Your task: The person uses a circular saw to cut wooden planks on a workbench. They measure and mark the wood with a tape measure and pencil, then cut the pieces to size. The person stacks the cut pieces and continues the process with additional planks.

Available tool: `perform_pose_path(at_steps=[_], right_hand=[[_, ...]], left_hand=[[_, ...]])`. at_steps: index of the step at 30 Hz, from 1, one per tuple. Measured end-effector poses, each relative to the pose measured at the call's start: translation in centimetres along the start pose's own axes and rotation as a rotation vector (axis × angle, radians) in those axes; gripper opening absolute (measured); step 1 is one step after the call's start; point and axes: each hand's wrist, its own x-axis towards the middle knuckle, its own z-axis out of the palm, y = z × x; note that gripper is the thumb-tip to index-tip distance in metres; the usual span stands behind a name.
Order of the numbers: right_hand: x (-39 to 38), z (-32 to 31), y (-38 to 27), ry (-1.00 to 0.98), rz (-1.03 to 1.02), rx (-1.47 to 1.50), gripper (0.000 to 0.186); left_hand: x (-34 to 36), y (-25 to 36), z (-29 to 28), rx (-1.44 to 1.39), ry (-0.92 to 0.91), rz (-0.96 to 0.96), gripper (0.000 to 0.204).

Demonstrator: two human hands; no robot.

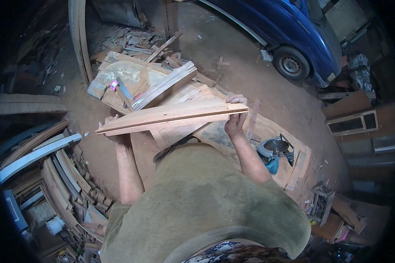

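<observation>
Raised in front of me is a light wooden board (pixel 171 115) with a long groove along its near edge. My left hand (pixel 114 127) grips its left end, the fingers partly hidden behind the wood. At the other end, my right hand (pixel 235 115) wraps round the board, its knuckles showing above the far edge. Below the board lies a wooden work surface (pixel 118 70) bearing a thick whitish timber piece (pixel 164 85) and a hammer-like tool (pixel 123 91) with a wooden handle. A teal circular saw (pixel 274 151) rests on the surface to the right of my right forearm.
Stacked timber offcuts (pixel 59 175) fill the left side. Scrap wood (pixel 140 41) is heaped beyond the work surface. A blue car (pixel 285 26) stands at the far right, and wooden panels (pixel 355 122) lie at the right edge. A tall plank (pixel 79 39) stands at the back left.
</observation>
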Motion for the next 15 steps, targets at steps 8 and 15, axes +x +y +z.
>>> perform_pose_path(at_steps=[8,15], right_hand=[[-0.5,0.2,-0.4,0.001,0.005,-0.013,0.054],[-0.9,0.6,-0.4,-0.006,0.014,-0.036,0.054]], left_hand=[[-1.6,0.4,0.1,-0.627,0.098,-0.291,0.029],[-1.3,1.2,0.0,-0.534,0.134,-0.198,0.029]])
